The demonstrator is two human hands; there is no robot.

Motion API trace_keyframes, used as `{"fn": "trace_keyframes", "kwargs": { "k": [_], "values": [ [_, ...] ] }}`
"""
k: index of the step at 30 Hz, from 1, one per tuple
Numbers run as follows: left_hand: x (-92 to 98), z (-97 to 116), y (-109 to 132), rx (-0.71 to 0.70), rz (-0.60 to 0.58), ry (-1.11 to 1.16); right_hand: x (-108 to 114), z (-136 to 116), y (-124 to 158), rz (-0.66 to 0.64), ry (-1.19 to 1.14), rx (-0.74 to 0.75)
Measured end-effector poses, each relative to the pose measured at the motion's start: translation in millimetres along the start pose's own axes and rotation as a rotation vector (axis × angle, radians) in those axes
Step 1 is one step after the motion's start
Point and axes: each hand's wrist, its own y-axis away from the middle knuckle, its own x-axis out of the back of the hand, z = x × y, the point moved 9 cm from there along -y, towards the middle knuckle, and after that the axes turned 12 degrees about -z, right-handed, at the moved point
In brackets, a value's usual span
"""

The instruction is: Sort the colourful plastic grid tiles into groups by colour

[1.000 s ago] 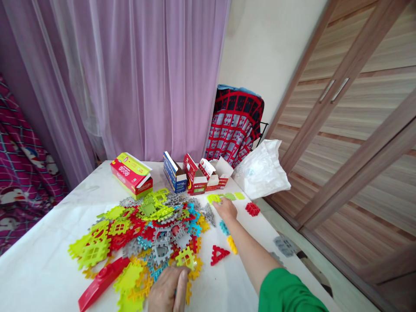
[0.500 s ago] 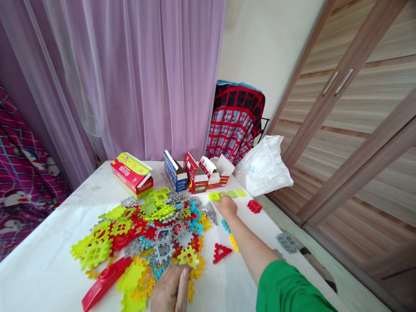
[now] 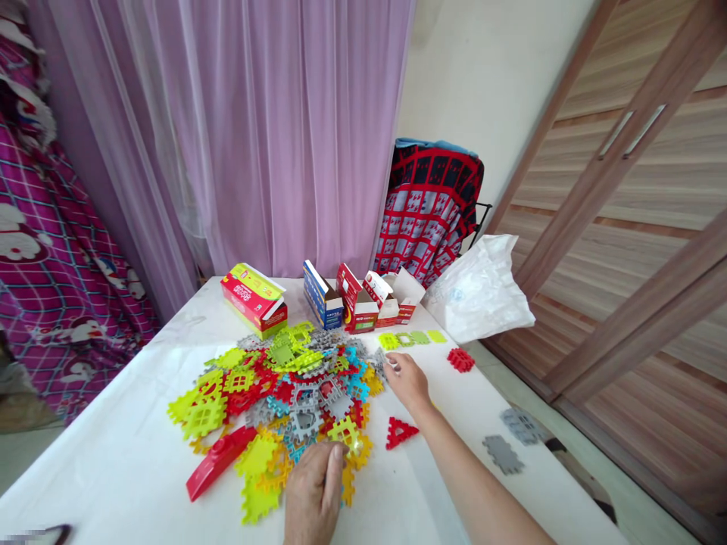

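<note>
- Right hand (image 3: 410, 382): fingertips at the grey pieces (image 3: 379, 368) on the right edge of the pile of toothed plastic pieces (image 3: 339, 407); whether they grasp one cannot be determined.
- Left hand (image 3: 315, 482): fingers curled, thumb alongside, at the near edge of the pile, by a lime-green window piece (image 3: 344, 431); contents of the grip cannot be determined.
- Red triangle (image 3: 391, 435): flat on the white table (image 3: 141, 431), between pile and right forearm (image 3: 460, 469).
- Lime-green row (image 3: 419, 337): beyond the right hand.

Toothed plastic tiles (image 3: 341, 407), lime/red/grey/blue/yel., in overlapping heap, mid surface (image 3: 130, 424); lime row (image 3: 420, 338) nr far R corner; red stack (image 3: 460, 360) & 2 flat grey tiles (image 3: 503, 455) by R edge; red triangle (image 3: 400, 432) flat, R of heap.
</note>
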Motion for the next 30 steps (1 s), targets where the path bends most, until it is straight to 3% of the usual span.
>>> {"fn": "trace_keyframes", "kwargs": {
  "k": [6,11,15,23,27,30],
  "values": [
    [5.1,-7,-1,0.078,0.047,0.042,-14,-55,41,-0.046,-0.095,0.233],
    [11.5,-23,0,0.195,0.089,0.153,-7,-125,32,-0.085,-0.03,0.374],
    [22.6,-36,1,0.286,0.176,0.257,-17,-166,12,-0.201,0.107,0.394],
    [23.4,-42,3,0.316,0.248,0.282,-52,-199,-14,-0.409,0.288,0.396],
    [18.6,-48,4,0.309,0.233,0.273,-70,-203,-22,-0.511,0.336,0.383],
    [16.9,-49,4,0.318,0.219,0.273,-77,-202,-26,-0.518,0.346,0.371]
  ]
}}
